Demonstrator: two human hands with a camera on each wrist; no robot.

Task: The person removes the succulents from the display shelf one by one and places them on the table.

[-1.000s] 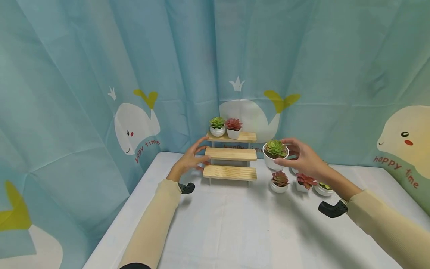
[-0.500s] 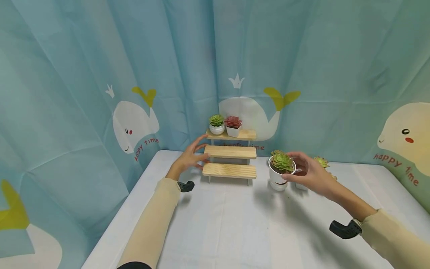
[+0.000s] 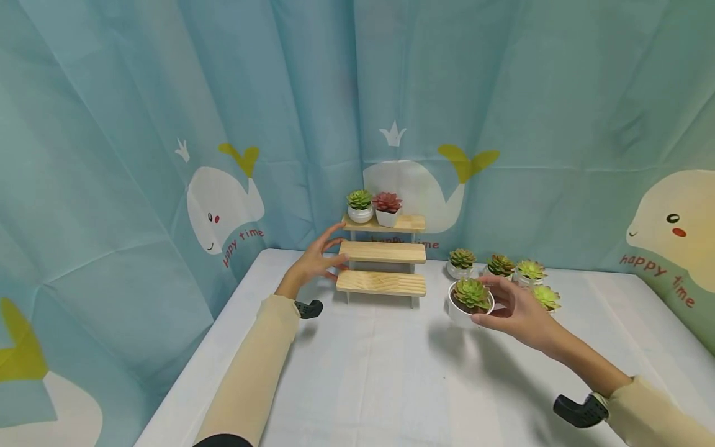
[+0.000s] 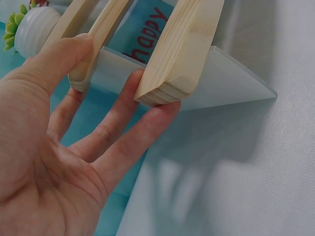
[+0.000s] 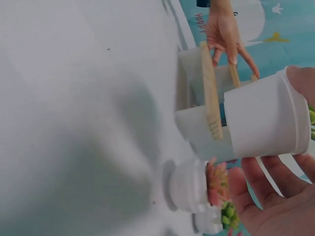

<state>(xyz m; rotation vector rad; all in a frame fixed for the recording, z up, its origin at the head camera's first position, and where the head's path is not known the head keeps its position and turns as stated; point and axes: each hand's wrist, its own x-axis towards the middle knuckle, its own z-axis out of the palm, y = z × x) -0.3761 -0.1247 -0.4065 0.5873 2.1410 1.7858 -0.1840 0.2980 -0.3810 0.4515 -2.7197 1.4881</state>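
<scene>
My right hand (image 3: 522, 313) grips a white pot with a green succulent (image 3: 471, 295) by its rim, thumb and fingers on opposite sides. The pot hangs above the white table, its shadow falling below; the right wrist view shows its smooth white wall (image 5: 266, 118). At the left end of a three-tier wooden stand (image 3: 382, 282) is my left hand (image 3: 313, 264). Its fingers are spread, with fingertips (image 4: 165, 110) touching the ends of the planks and the thumb against the middle plank (image 4: 106, 29).
On the top tier stand a green succulent (image 3: 360, 206) and a red succulent (image 3: 387, 209) in white pots. Several more potted succulents (image 3: 461, 263) stand at the back right. A reddish succulent (image 5: 217, 184) shows below the held pot in the right wrist view. A whale-printed curtain (image 3: 558, 124) hangs behind.
My right hand has carried the potted succulent toward me and slightly right. Pots at the back now show, while the red-leaved ones in front are covered. My left hand has stayed at the stand.
</scene>
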